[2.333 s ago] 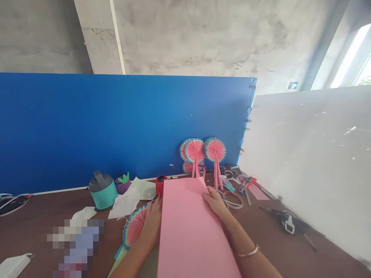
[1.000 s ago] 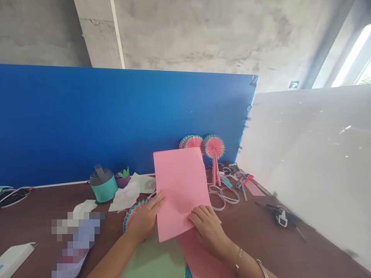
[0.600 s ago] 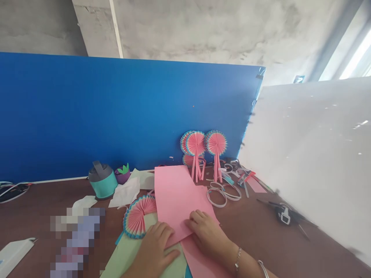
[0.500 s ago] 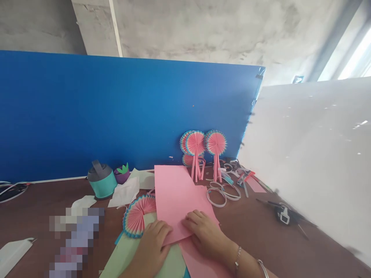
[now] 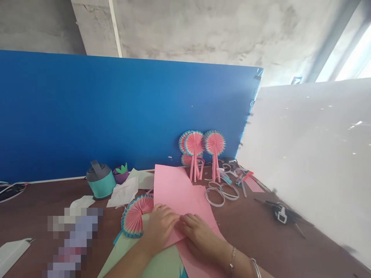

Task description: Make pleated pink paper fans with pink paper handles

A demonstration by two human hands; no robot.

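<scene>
A pink sheet of paper [image 5: 172, 185] lies in front of me, its near edge between my two hands. My left hand [image 5: 160, 227] rests on it with fingers bent and pressed together on the paper. My right hand [image 5: 199, 233] is close beside it, fingers curled over the sheet's right edge; the thumb is hidden. More pink paper [image 5: 207, 206] is underneath, over pale green paper [image 5: 159, 262]. A pleated paper fan [image 5: 136, 218] in pink with a blue rim lies just left of my left hand, partly covered by the sheet.
Finished-looking round pink fans [image 5: 215, 143] lean on the blue partition [image 5: 116, 116]. White strip rolls [image 5: 215, 197] lie to the right, with a black-handled tool [image 5: 281, 214] farther out. A teal pot [image 5: 101, 185], purple cup [image 5: 121, 175] and white tissue [image 5: 124, 193] stand or lie left.
My left hand has moved up and right across the pink sheet, coming close to my right hand. My right hand has shifted only slightly.
</scene>
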